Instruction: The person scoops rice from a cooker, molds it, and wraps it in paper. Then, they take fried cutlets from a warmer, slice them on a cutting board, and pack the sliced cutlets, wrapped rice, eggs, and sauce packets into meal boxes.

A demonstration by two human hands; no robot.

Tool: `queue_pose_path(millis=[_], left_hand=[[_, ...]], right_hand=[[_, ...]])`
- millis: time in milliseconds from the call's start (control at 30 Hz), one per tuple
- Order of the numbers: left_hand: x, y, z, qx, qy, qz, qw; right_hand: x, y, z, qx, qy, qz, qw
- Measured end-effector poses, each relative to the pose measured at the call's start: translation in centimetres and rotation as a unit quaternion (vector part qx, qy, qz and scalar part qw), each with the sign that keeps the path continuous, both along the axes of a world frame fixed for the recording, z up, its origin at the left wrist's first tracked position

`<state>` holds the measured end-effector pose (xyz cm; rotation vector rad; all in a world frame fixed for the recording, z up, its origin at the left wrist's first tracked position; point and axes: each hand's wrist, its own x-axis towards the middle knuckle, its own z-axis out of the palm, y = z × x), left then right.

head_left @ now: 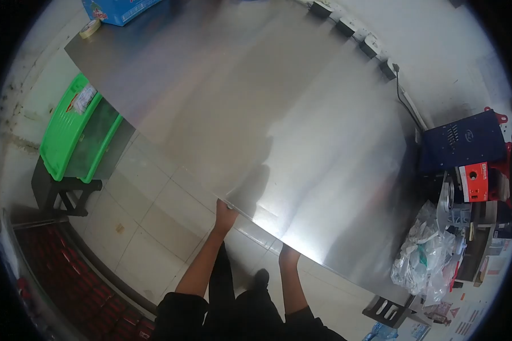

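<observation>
Both hands are at the near edge of a large shiny metal tabletop [227, 113]. My left hand [226, 213] is closed round the edge, its fingers partly hidden by the sheet. Farther right along the same edge is my right hand [289, 255], with its fingers out of sight beneath the metal. The bare surface between and beyond the hands reflects light.
A green-lidded bin [68, 131] stands at the left. A blue box [119, 8] and a tape roll [90, 28] are at the far left corner. Plastic bags [426, 253], a dark blue case [463, 141] and a red box [474, 182] lie right. Black sockets line the wall.
</observation>
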<state>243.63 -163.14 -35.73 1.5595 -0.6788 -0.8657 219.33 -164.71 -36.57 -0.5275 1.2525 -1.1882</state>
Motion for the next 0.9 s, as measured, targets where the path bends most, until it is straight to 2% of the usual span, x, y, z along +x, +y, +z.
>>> queue_pose_path(millis=[100,167,233,300,367,400,467,533,567,600,667,733,800,867,900], left_hand=[[-2.2,2.3,4.2,0.004,0.128,0.102,0.986],[-3.7,4.9,8.1,-0.069,0.181,0.151,0.969],[-6.8,9.6,7.3,-0.100,0.221,0.225,0.944],[-10.8,15.5,8.8,-0.130,0.342,0.313,0.876],[-15.0,21.6,9.0,-0.164,0.358,0.392,0.831],[-16.8,24.3,10.9,-0.188,0.322,0.444,0.815],[-22.8,29.6,16.3,-0.200,0.304,0.553,0.749],[-29.1,34.4,21.9,-0.225,0.245,0.653,0.680],[-29.6,30.6,21.0,-0.244,0.191,0.689,0.655],[-32.1,32.5,24.5,-0.232,0.129,0.735,0.624],[-36.8,34.7,27.6,-0.237,0.021,0.784,0.573],[-43.0,35.7,29.4,-0.254,-0.005,0.833,0.492],[-48.7,34.5,31.1,-0.235,-0.071,0.836,0.490],[-55.0,35.1,28.4,-0.247,-0.105,0.874,0.406],[-57.3,33.2,29.4,-0.232,-0.081,0.894,0.375]], right_hand=[[-0.5,2.0,4.9,0.016,-0.040,0.064,0.997],[-1.8,3.8,8.2,0.039,-0.067,0.117,0.990],[-4.3,5.5,10.3,0.113,-0.100,0.200,0.968],[-7.4,8.0,10.9,0.172,-0.136,0.253,0.942],[-10.0,8.8,10.0,0.220,-0.165,0.361,0.891],[-10.7,8.5,10.3,0.229,-0.177,0.421,0.860],[-12.5,7.7,12.1,0.292,-0.140,0.509,0.797],[-12.8,6.2,12.0,0.268,-0.203,0.632,0.698],[-9.8,-0.4,11.5,0.219,-0.150,0.670,0.693],[-8.0,-0.8,15.4,0.223,-0.148,0.697,0.665],[-3.9,-4.0,19.4,0.230,-0.095,0.747,0.616],[-0.7,-7.1,20.9,0.110,-0.071,0.844,0.520],[2.2,-9.8,22.1,0.051,-0.118,0.877,0.463],[4.2,-9.8,25.9,-0.024,-0.134,0.910,0.392],[5.5,-10.2,25.6,-0.063,-0.133,0.928,0.342]])
